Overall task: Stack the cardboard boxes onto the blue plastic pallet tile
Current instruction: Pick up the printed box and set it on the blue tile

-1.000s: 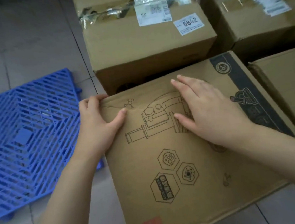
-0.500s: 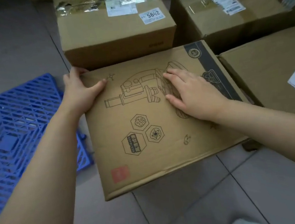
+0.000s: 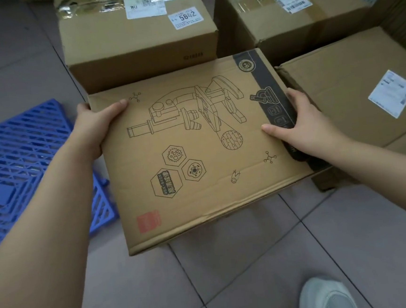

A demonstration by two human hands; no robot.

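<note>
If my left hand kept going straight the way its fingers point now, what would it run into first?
Probably the cardboard box with the 5842 label. The left hand grips the left edge of the microscope box, fingers aimed up and away toward that box just behind. Depth is unclear, so how near it stands is uncertain.

Left hand and right hand clamp opposite sides, thumbs on top.
</note>
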